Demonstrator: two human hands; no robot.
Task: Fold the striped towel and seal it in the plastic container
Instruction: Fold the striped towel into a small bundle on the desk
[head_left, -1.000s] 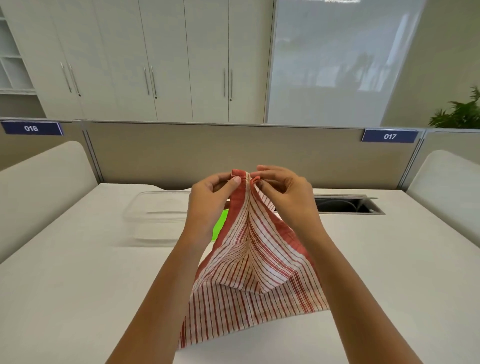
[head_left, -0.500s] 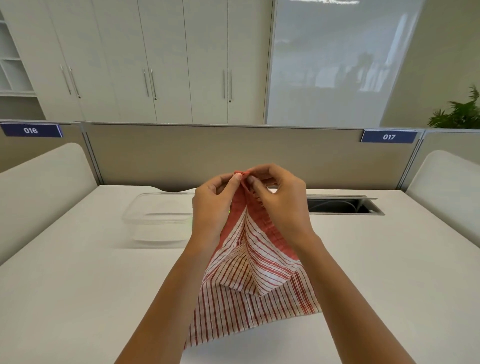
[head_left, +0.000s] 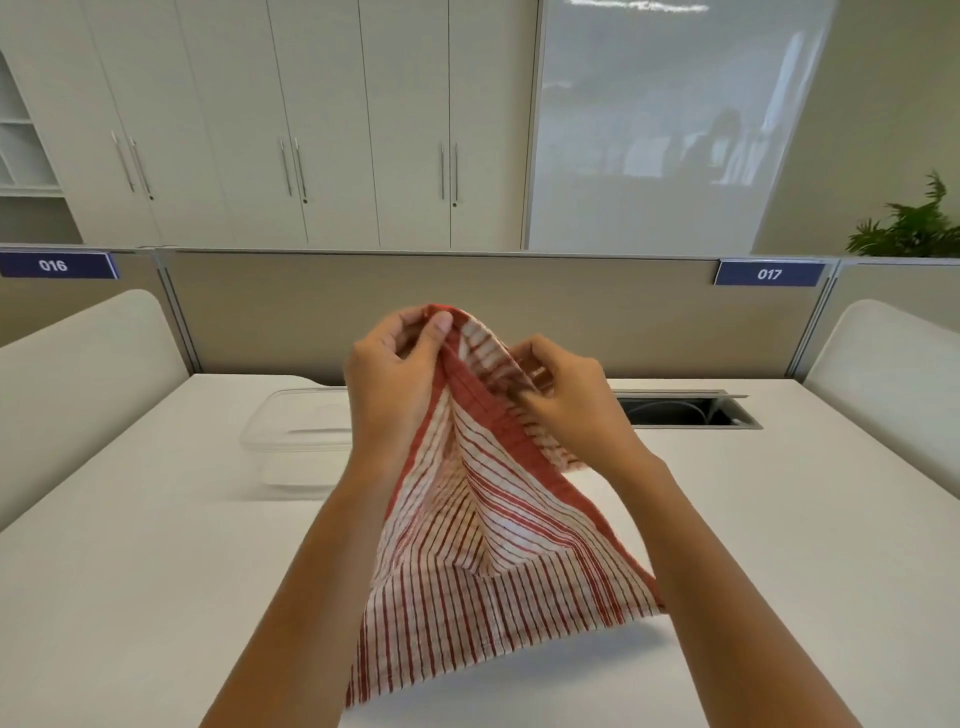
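Observation:
A red-and-white striped towel hangs in front of me above the white table, its lower edge resting on the tabletop. My left hand pinches the towel's top corner at its highest point. My right hand grips the red border a little lower and to the right. A clear plastic container with its lid on sits on the table behind my left hand, partly hidden by it.
A grey partition closes off the back of the table. An open cable slot lies in the tabletop at the right rear. Padded white side panels stand at both sides.
My hands have parted: the left one rose with the top corner, the right one slid down and right along the red border. The green patch behind the towel is no longer visible.

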